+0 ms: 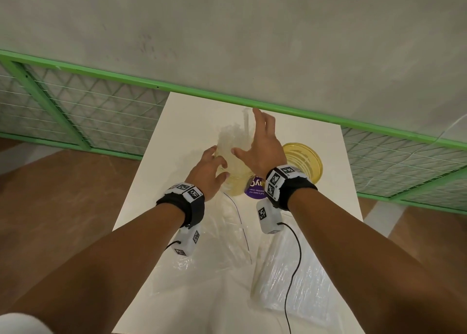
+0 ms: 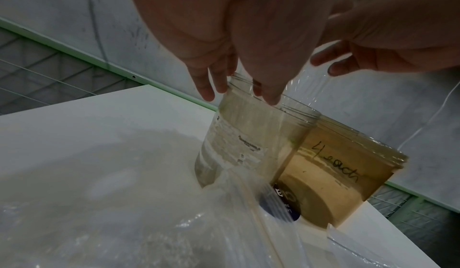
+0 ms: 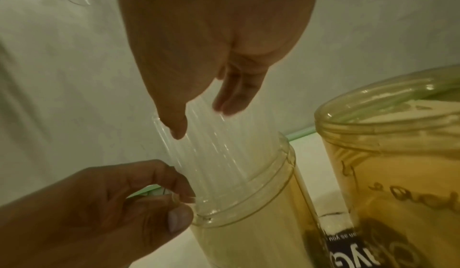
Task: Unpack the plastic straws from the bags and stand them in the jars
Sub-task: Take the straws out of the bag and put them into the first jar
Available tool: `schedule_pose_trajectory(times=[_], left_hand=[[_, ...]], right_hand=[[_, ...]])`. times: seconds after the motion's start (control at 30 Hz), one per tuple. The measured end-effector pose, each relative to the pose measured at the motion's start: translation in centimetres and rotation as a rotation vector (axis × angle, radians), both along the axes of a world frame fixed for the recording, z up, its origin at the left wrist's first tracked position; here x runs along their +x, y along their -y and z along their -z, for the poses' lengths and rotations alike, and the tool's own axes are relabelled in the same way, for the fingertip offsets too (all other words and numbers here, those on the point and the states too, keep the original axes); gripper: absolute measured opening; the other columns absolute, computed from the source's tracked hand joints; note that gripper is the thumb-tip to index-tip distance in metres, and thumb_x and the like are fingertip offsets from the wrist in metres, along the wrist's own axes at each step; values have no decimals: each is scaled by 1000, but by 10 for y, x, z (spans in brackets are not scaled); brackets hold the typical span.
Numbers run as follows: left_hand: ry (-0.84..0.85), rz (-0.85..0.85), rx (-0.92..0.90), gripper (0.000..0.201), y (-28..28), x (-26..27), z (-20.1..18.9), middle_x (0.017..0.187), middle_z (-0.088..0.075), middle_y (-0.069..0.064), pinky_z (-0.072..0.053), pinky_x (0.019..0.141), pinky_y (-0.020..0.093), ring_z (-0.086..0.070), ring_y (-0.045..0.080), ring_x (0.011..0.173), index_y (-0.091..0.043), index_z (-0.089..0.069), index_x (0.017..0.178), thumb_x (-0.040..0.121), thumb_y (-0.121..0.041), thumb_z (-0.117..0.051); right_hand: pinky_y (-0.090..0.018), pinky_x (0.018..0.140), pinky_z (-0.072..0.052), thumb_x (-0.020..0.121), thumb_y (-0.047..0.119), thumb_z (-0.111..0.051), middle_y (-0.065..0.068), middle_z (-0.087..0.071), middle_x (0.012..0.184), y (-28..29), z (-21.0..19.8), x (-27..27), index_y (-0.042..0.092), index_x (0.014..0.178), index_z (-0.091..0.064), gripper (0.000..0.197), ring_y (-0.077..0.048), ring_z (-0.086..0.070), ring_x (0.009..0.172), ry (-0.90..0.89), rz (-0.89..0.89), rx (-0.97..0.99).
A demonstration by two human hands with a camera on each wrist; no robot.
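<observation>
— At the far end of the table (image 1: 192, 121), what do you see?

— Two jars. The left jar (image 2: 251, 140) is full of clear straws (image 3: 224, 146) that stand up out of its mouth. The right jar (image 1: 307, 161) sits just beside it, at 3 o'clock, and it looks empty.

— What do the hands do?

— The left hand (image 1: 208, 170) has loosely bent fingers at the jar rim, at 9 o'clock. It may touch the rim, but it holds nothing tight. The right hand (image 1: 262, 146) is spread wide by the straw tops, fingers straight, holding nothing.

— What could go wrong?

— The straws are tall and lean a bit. A bump from the right hand could tip them out, or knock the jar over, I think. One jar could also push into the other, since they stand so close.

— Is there room?

— Not much at 12 o'clock: a green rail (image 1: 126, 80) and a wall are close behind. At 6 o'clock lie a full bag (image 1: 290, 283) and a limp bag (image 1: 222, 235), so hands must lift over them.
</observation>
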State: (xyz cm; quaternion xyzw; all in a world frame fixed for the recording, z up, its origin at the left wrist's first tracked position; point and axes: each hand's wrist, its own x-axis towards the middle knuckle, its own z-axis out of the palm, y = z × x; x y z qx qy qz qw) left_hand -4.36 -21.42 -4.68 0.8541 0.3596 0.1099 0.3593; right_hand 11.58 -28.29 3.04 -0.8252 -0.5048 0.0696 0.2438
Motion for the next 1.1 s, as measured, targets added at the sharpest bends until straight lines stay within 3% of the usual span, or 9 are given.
schedule_pose_trajectory(times=[0.1,0.2,0.3,0.4,0.53,0.63,0.87,0.97,1.1], left_hand=[[1,-5,-12,13,0,1,0,161,-21,-5,-44,102,32,-51,20,131,-21,-60,105,94,-25,-65],[-16,-13,-13,14,0,0,0,161,-20,-5,-42,100,28,-50,19,131,-20,-60,107,95,-26,-64],[-14,-11,-9,15,-1,0,0,161,-23,-2,-44,99,31,-53,21,128,-20,-61,108,94,-26,-65],[-9,0,2,16,-2,0,-1,160,-25,0,-45,100,31,-52,21,130,-20,-62,108,93,-26,-66],[-25,2,2,17,-1,0,-2,161,-22,1,-42,104,32,-47,22,135,-19,-62,109,95,-26,-64],[-30,12,9,18,-1,-1,-2,162,-21,2,-43,103,33,-48,24,134,-17,-61,112,95,-24,-63],[-16,7,-15,20,-4,-1,0,159,-24,-4,-43,100,30,-54,22,126,-19,-62,111,93,-27,-66],[-21,-3,-16,15,-4,0,-1,160,-23,-5,-44,99,30,-53,21,127,-21,-62,107,94,-27,-66],[-31,-1,-16,16,-4,-1,1,160,-23,-5,-46,99,32,-57,21,122,-24,-62,108,93,-28,-66]], right_hand=[[-42,100,-51,77,41,-85,-7,-24,161,-4,-3,0,19,159,-24,105,-31,-48,131,203,-74,52],[-44,118,-36,92,28,-70,-7,-15,169,-8,4,1,16,163,-14,91,-30,-28,150,179,-252,-114],[-42,124,-24,104,28,-52,-8,-4,171,-3,22,-2,10,163,-2,80,-26,-12,157,163,-333,-432],[-45,126,-16,105,34,-47,-6,-2,171,-1,29,-6,12,163,0,78,-27,-4,158,246,-283,-452],[-49,126,-10,97,30,-55,-2,-1,172,-2,19,-3,23,164,-5,84,-27,-4,158,363,-363,-244],[-53,124,-8,99,41,-45,0,-4,172,-2,23,-6,31,163,-8,75,-28,-8,157,363,-511,-237],[-57,124,-7,98,53,-32,5,-37,162,-8,24,1,33,151,-44,58,-28,-21,154,425,-413,-278],[-59,122,-11,95,55,-41,1,-33,164,-10,17,9,35,154,-38,62,-33,-22,153,471,-312,-160],[-59,122,-16,97,60,-45,-2,-17,169,-10,30,18,29,160,-23,74,-36,-11,156,313,-205,-340]])
